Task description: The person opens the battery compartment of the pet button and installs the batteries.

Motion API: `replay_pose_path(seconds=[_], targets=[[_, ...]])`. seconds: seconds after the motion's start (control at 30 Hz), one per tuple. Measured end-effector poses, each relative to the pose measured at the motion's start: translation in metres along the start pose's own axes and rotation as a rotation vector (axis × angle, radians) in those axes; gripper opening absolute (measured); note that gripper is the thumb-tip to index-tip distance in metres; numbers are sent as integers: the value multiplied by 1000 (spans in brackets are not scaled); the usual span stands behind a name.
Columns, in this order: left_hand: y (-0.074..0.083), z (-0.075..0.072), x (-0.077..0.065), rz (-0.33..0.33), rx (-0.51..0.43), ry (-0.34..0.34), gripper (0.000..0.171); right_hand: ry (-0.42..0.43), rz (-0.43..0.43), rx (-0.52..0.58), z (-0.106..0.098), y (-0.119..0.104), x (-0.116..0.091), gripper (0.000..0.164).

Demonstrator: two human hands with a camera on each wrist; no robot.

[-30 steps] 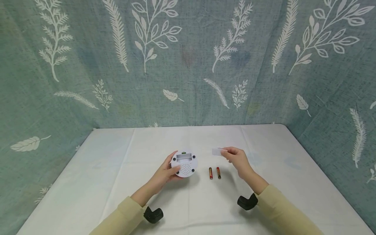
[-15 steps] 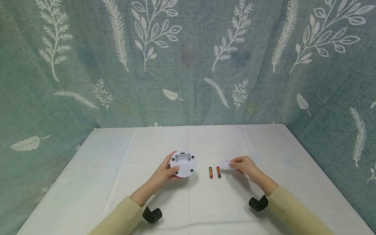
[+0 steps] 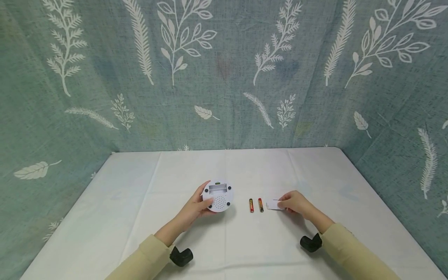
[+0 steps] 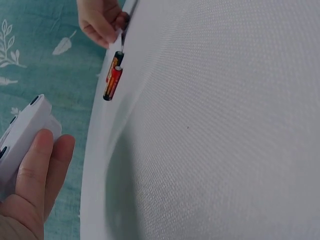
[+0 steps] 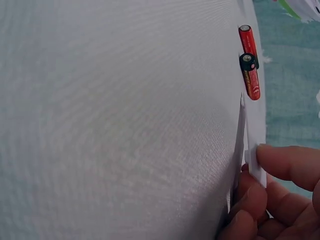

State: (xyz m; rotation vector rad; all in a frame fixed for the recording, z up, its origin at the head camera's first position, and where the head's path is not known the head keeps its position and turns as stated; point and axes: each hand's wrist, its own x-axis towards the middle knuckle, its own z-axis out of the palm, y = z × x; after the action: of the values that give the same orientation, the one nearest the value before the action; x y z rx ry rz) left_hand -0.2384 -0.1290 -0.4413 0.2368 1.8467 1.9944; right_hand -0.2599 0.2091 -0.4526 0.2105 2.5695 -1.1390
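My left hand (image 3: 194, 206) grips a round white device (image 3: 221, 203), thumb across its underside. That underside shows speaker holes, several dark feet and an uncovered battery compartment (image 3: 218, 189) with nothing in it. Between thumb and fingers, my right hand (image 3: 296, 203) pinches a small flat white battery cover (image 3: 272, 204). In the right wrist view the cover (image 5: 254, 130) is tilted, its far edge at or just above the tablecloth. Two red-and-black batteries, one on the left (image 3: 251, 205) and one on the right (image 3: 260, 205), lie side by side left of the cover.
A white cloth (image 3: 182, 249) covers the table. Behind and at the sides hangs a green curtain (image 3: 224, 128) with white leaf prints. A black wrist mount sits under each sleeve, one left (image 3: 181, 257) and one right (image 3: 311, 243).
My right hand has moved toward me and to the right, lowering the battery cover to the table beside the batteries. My left hand and the device have barely shifted.
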Motion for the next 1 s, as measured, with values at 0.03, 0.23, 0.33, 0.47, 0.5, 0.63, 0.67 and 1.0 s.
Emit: replay_pose_path(seconds=[0.03,0.23,0.33,0.47,0.5,0.63,0.67,1.0], targets=[[0,0,0,0,0,-1,67,6,-8,-7,0,0,0,22],[1,0,-1,3,-1,-6,67,43,-40,-58,2,-1,-1,18],[1,0,-1,-2,2,-4,67,63,-61,-98,3,-2,-2,17],[1,0,-1,1,12,-4,67,75,-78,-131,3,-2,-3,16],[2,0,-1,0,13,-4,67,74,-78,-135,3,-1,-3,16],[2,0,-2,0,6,-14,67,59,-86,-135,1,-2,-3,16],[2,0,-2,1,4,-18,67,64,-97,-138,-1,-2,-3,16],[0,2,0,6,12,-15,66,131,-237,-154,-7,-15,-5,16]])
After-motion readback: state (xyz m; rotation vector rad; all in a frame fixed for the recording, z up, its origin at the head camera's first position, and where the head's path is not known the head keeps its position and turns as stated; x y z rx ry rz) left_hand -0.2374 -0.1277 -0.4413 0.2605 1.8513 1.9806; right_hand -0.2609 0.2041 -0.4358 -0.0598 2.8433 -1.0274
